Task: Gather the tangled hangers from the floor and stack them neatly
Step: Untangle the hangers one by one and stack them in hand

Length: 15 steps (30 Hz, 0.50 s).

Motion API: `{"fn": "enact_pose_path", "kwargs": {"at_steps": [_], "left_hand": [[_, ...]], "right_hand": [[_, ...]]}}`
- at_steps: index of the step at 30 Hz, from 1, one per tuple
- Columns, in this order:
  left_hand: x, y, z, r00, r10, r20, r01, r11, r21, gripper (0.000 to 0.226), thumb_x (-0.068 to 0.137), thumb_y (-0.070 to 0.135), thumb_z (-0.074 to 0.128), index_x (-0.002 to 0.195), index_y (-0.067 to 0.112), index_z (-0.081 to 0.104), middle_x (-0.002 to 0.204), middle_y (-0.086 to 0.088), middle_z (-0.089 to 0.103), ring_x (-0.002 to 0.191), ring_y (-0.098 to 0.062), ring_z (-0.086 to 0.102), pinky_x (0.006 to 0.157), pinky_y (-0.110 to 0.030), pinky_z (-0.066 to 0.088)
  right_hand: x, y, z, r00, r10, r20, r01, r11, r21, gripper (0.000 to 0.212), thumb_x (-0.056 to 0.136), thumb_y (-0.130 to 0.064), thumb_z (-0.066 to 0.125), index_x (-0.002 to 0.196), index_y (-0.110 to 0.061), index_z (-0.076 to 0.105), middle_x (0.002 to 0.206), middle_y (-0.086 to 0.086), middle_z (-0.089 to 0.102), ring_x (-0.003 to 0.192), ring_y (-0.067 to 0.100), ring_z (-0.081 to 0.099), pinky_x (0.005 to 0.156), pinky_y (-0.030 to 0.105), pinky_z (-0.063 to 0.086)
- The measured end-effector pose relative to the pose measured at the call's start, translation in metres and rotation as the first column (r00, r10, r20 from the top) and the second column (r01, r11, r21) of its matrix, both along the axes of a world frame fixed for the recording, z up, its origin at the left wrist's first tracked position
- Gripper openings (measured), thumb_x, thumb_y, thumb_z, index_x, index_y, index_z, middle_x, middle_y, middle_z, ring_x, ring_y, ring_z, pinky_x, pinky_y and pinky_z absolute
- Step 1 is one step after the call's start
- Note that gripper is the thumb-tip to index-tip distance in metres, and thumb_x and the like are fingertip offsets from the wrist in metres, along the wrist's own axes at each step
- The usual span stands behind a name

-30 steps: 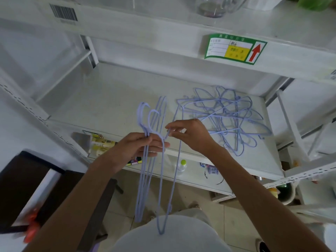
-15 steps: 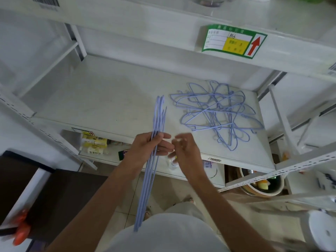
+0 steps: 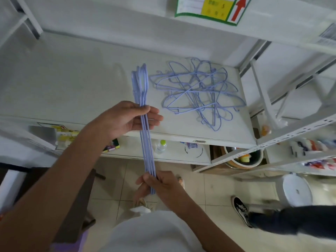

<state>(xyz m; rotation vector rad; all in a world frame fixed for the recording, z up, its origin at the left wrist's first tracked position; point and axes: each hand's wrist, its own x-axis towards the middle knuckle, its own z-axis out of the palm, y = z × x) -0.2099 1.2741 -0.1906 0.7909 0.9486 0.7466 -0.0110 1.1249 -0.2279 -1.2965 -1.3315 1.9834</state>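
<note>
Across the white metal shelf (image 3: 76, 84) of a storeroom rack, above beige floor tiles (image 3: 214, 188), lies a tangled heap of lilac wire hangers (image 3: 197, 91); just left of it a tight bundle of aligned hangers (image 3: 144, 128) (edge-on, hooks farthest away) runs lengthwise toward the person; the left hand (image 3: 127, 118) clasps its middle; the right hand (image 3: 161, 184) pinches its near end.

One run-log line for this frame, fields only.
left hand: grips aligned hanger bundle mid-length | right hand: grips its lower end | tangled hangers: on shelf | stacking: unfinished
</note>
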Motion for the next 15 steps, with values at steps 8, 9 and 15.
{"fn": "enact_pose_path", "kwargs": {"at_steps": [8, 9, 15], "left_hand": [[0.024, -0.002, 0.001, 0.998, -0.02, 0.054, 0.023, 0.998, -0.053, 0.036, 0.092, 0.021, 0.062, 0.119, 0.001, 0.075, 0.123, -0.026, 0.074, 0.11, -0.036, 0.075, 0.082, -0.036, 0.064], [0.024, -0.004, 0.003, 0.999, -0.025, 0.046, 0.027, 0.998, -0.055, 0.036, 0.091, 0.023, 0.063, 0.118, 0.002, 0.077, 0.123, -0.026, 0.074, 0.112, -0.037, 0.074, 0.082, -0.035, 0.064], [0.029, -0.014, 0.014, 0.989, -0.117, -0.09, 0.111, 0.992, -0.067, 0.046, 0.078, 0.036, 0.077, 0.116, 0.012, 0.079, 0.123, -0.022, 0.075, 0.113, -0.035, 0.074, 0.085, -0.033, 0.064]], "right_hand": [[0.055, 0.013, -0.009, 0.944, -0.31, -0.115, 0.305, 0.951, -0.058, 0.028, 0.1, -0.007, 0.063, 0.125, 0.005, 0.067, 0.113, 0.024, 0.075, 0.107, 0.031, 0.072, 0.096, 0.034, 0.058], [0.067, 0.025, -0.008, 0.927, -0.364, -0.093, 0.361, 0.931, -0.045, 0.027, 0.1, -0.004, 0.062, 0.124, 0.007, 0.066, 0.109, 0.025, 0.074, 0.103, 0.032, 0.072, 0.093, 0.034, 0.059], [0.152, 0.146, -0.012, 0.888, -0.37, 0.273, 0.365, 0.928, 0.071, 0.019, 0.1, 0.007, 0.053, 0.112, -0.005, 0.063, 0.078, 0.014, 0.066, 0.051, 0.016, 0.066, 0.047, 0.022, 0.046]]}}
